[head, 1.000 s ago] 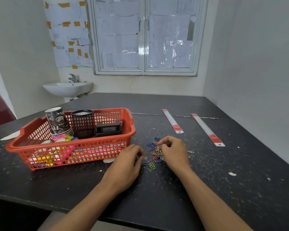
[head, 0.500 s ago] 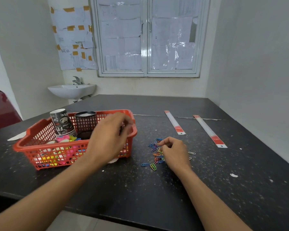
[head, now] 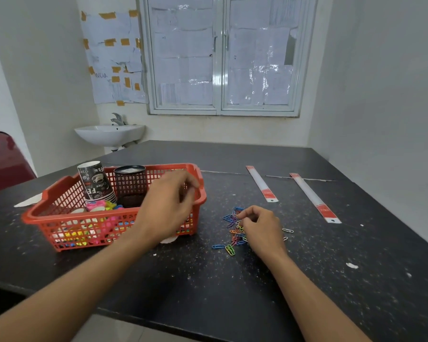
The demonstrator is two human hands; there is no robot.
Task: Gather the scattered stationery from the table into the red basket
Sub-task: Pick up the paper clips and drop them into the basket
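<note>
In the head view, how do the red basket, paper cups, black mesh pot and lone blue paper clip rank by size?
1. red basket, clearly largest.
2. paper cups and black mesh pot look about alike; I won't rank them.
3. blue paper clip, by far smallest.

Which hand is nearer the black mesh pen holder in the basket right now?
Left. The left hand hovers over the red basket, just right of the black mesh pen holder. The right hand is on the paper clips, outside the basket.
</note>
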